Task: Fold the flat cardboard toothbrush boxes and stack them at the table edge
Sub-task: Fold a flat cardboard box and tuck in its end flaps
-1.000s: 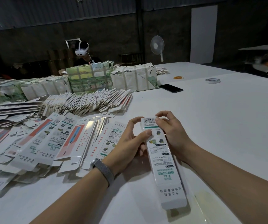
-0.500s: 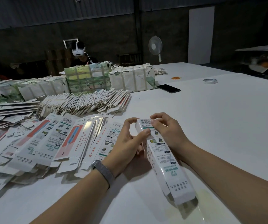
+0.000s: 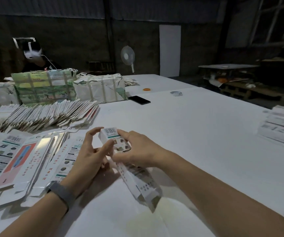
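White tabletop (image 3: 197,134) carried the work; both hands' fingers (image 3: 120,134) gripped the toothbrush box (image 3: 113,139); squaring its far end first seemed wise.

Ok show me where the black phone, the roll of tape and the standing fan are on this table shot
black phone (image 3: 139,100), head view, middle of its dark screen.
roll of tape (image 3: 176,93), head view, near rim of the ring.
standing fan (image 3: 127,56), head view, centre of its round guard.
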Demonstrator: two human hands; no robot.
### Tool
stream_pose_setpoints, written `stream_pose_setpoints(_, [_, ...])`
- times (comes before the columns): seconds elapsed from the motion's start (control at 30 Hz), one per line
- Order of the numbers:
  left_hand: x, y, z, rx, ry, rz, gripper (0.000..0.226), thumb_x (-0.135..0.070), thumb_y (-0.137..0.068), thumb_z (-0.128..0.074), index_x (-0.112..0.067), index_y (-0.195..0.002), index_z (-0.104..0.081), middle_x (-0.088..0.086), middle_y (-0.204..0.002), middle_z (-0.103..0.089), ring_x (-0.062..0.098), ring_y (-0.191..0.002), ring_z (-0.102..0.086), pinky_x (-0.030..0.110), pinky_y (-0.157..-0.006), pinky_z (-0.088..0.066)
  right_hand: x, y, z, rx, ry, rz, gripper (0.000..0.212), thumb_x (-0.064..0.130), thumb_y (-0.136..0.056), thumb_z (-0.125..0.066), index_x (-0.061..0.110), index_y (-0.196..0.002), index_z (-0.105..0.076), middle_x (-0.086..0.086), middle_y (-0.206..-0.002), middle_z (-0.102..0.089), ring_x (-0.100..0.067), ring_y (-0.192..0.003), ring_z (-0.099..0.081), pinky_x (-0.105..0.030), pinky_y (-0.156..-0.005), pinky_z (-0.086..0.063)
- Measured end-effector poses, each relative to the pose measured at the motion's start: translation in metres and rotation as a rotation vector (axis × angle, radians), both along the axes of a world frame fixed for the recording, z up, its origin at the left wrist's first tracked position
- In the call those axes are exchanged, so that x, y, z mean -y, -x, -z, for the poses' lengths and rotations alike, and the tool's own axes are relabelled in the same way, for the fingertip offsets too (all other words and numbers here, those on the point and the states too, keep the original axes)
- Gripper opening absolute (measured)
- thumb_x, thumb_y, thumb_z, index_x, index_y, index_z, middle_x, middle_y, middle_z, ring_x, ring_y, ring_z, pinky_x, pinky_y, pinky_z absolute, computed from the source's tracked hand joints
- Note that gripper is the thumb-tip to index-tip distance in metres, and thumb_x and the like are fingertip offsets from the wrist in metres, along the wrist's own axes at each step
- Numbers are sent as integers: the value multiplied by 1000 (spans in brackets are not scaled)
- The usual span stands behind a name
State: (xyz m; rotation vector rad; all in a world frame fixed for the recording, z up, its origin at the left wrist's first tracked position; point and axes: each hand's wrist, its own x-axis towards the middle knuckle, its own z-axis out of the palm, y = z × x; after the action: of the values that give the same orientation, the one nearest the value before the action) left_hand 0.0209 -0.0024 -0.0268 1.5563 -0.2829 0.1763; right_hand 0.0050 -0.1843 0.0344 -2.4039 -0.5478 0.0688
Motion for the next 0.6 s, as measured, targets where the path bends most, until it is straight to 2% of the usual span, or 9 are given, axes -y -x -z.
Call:
stream_pose_setpoints(0.1, [-4, 0, 3, 29, -62, 9, 53, -54, -78, -71, -59, -126, -49, 17, -71, -71, 18, -47, -54, 28, -46, -50, 16, 5, -8, 35, -41, 90, 84, 40, -86, -69, 27, -157, -27, -2, -132, -55, -22, -111, -57, -43, -95, -52])
stream_pose_setpoints(0.2, [-1, 1, 4, 19, -93, 27, 55, -49, -79, -71, -63, -127, -49, 17, -73, -71, 23, -49, -51, 32, -44, -44, 60, 8, -14, 102, 127, 201, 78, 43, -85, -66, 32, -154, -32, 0, -135, -52, -23, -119, -52, -43, -100, -47])
stream_pose_setpoints(0.3, [3, 1, 2, -9, -56, 55, 55, -35, -79, -73, -59, -125, -55, 19, -72, -67, 26, -45, -44, 31, -43, -39, 123, 9, -14, 87, 303, 363, 71, 49, -84, -63, 36, -149, -39, 2, -134, -50, -21, -122, -49, -39, -98, -44])
stream_pose_setpoints(0.43, [4, 4, 2, -3, -54, 97, 48, -24, -83, -72, -50, -122, -62, 21, -69, -64, 25, -44, -42, 32, -44, -36, 225, 6, -6, 21, 594, 609, 52, 49, -84, -60, 35, -133, -51, 3, -124, -52, -22, -108, -53, -35, -79, -42])
stream_pose_setpoints(0.5, [3, 3, 4, -1, -74, 112, 45, -17, -88, -69, -46, -122, -64, 23, -69, -62, 25, -44, -42, 32, -44, -36, 275, 6, -2, -8, 631, 714, 50, 47, -85, -60, 33, -133, -52, 1, -128, -53, -23, -114, -53, -34, -80, -43])
stream_pose_setpoints(0.6, [2, 1, 8, -11, -104, 111, 43, -12, -91, -67, -41, -123, -65, 25, -69, -62, 26, -43, -42, 32, -44, -36, 332, 10, 6, 42, 594, 847, 58, 42, -87, -60, 31, -142, -45, -1, -138, -46, -25, -125, -49, -35, -86, -45])
